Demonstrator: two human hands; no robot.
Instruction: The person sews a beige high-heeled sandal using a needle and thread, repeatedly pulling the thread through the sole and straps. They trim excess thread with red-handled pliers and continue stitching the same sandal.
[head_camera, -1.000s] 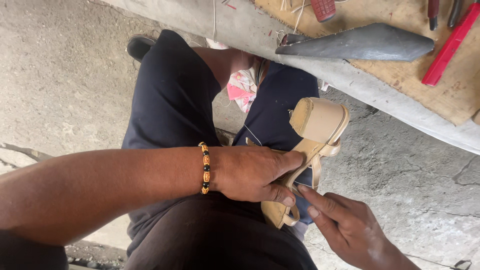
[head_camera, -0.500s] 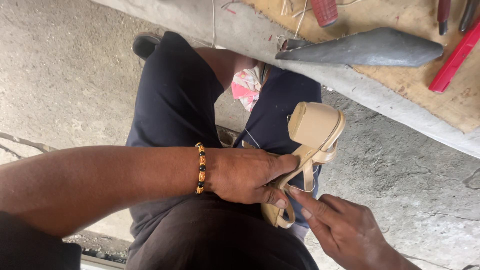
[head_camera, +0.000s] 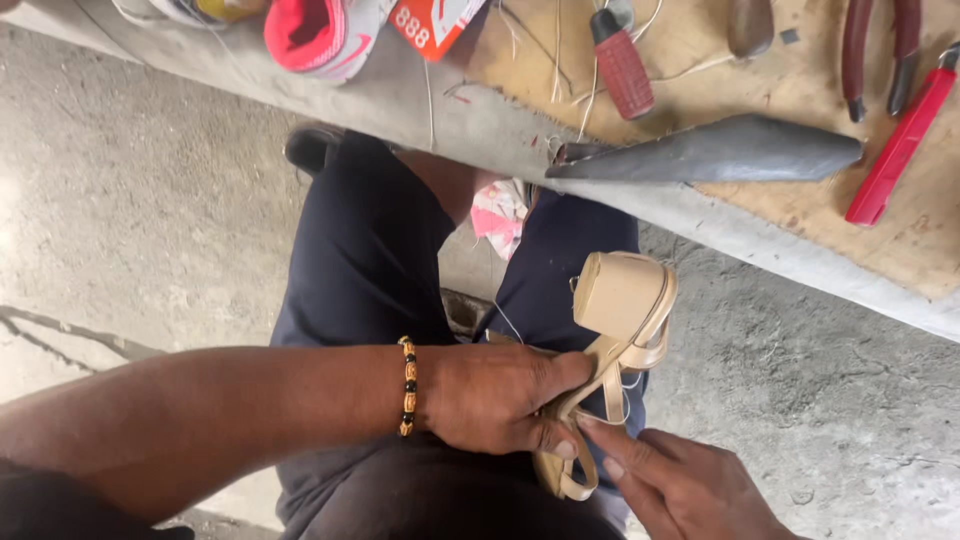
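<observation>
Beige sandal (head_camera: 615, 330); orange-black bead bracelet (head_camera: 407, 386); navy trousers (head_camera: 365, 250); red-handled tool (head_camera: 622, 68).

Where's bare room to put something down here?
Free: concrete floor left of the dark trousers, and floor right of the beige sandal below the bench edge. Crowded: the board with the red-handled tools and grey last.

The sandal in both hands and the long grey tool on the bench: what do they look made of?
Sandal: smooth matte beige, likely leather or imitation; thin straps bend, block heel covered alike. Left hand grips it, right hand pinches a strap. Grey tool: dull, scuffed grey taper, probably metal. Bench: rough grey edge, seemingly concrete.
</observation>
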